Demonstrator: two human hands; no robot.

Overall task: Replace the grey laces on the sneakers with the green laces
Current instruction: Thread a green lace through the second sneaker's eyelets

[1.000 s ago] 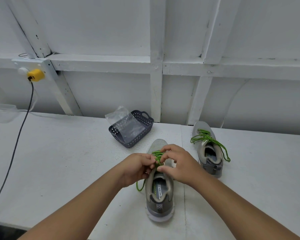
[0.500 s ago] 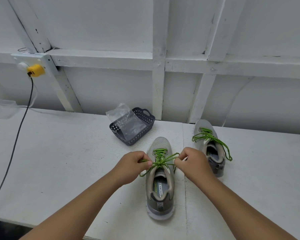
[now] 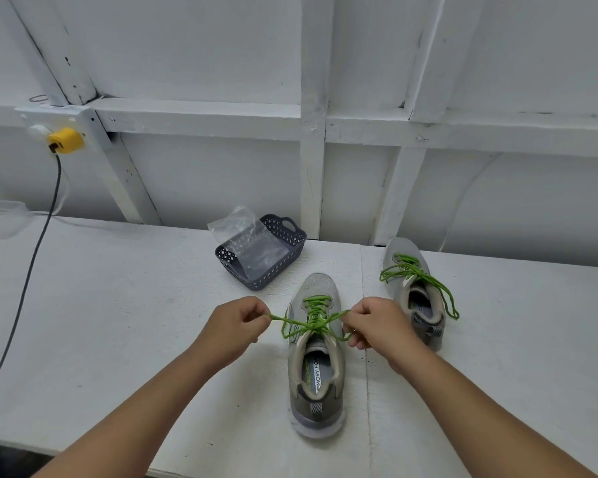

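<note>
A grey sneaker [image 3: 316, 374] stands on the white table in front of me, toe pointing away, threaded with a green lace [image 3: 313, 317]. My left hand [image 3: 237, 326] pinches one loop of that lace to the left of the shoe. My right hand [image 3: 377, 326] pinches the other loop to the right. The lace is stretched taut between them across a knot over the tongue. A second grey sneaker [image 3: 416, 291] sits farther back on the right, its green lace [image 3: 425, 281] tied with loops hanging over its side.
A dark perforated basket [image 3: 287, 250] holding a clear plastic bag [image 3: 246, 236] stands behind the near sneaker. A black cable [image 3: 32, 257] runs from a yellow plug [image 3: 64, 141] on the wall down across the table's left side. The table's front edge is close to me.
My hands were together over the tongue a second ago. They have moved apart sideways, drawing the green loops out and tightening the knot.
</note>
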